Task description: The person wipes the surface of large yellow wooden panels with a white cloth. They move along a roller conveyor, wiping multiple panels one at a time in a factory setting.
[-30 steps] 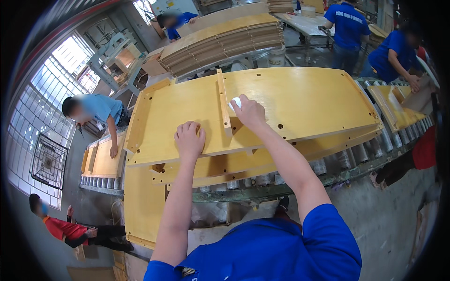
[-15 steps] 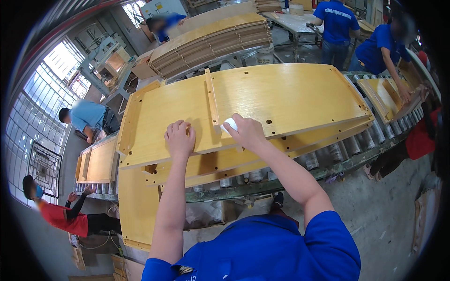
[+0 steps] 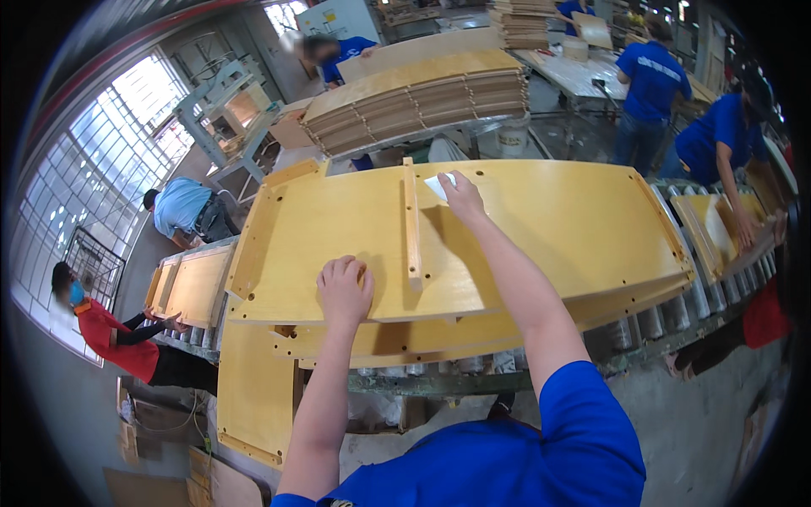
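Note:
A long yellow-stained wooden panel lies before me on top of other panels, with a raised wooden strip running across it from near to far edge. My right hand is closed on a small white piece of cloth or paper, just right of the strip's far end. Left of the strip, my left hand rests on the panel close to its near edge, fingers slightly bent and holding nothing. Small dark holes dot the panel, and narrow strips line both its ends.
Under the panels runs a roller conveyor. More panels lie on rollers at the left, near a person in red. A person in blue handles a wooden piece at the right. Behind stands a tall board stack.
My right hand has slid away from me along the strip, from its near end to its far end, with the white piece. My left hand stays on the panel. The view has shifted.

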Demonstrator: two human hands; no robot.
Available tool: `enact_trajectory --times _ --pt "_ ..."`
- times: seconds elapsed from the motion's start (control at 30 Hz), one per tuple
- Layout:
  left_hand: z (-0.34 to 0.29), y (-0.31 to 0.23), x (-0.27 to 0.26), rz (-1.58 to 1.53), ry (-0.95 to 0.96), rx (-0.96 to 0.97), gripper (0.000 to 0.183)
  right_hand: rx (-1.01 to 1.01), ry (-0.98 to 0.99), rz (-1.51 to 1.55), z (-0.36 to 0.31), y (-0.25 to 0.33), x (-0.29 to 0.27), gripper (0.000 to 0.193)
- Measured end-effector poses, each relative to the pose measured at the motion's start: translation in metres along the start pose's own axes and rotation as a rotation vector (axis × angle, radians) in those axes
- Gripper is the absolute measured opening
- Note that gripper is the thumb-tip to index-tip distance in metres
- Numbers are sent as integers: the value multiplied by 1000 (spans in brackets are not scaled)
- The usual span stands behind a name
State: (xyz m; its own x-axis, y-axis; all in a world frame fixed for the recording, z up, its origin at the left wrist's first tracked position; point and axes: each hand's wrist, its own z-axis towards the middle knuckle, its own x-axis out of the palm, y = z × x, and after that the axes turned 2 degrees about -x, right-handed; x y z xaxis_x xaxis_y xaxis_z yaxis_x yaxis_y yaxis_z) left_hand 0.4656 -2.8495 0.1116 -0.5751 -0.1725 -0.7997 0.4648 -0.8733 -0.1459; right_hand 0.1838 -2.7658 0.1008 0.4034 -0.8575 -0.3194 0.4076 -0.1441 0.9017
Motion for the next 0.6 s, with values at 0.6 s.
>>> enact_trajectory --times 0.6 --pt "-1 2 -4 24 -16 -48 14 -5 -48 -420 57 -1 51 50"
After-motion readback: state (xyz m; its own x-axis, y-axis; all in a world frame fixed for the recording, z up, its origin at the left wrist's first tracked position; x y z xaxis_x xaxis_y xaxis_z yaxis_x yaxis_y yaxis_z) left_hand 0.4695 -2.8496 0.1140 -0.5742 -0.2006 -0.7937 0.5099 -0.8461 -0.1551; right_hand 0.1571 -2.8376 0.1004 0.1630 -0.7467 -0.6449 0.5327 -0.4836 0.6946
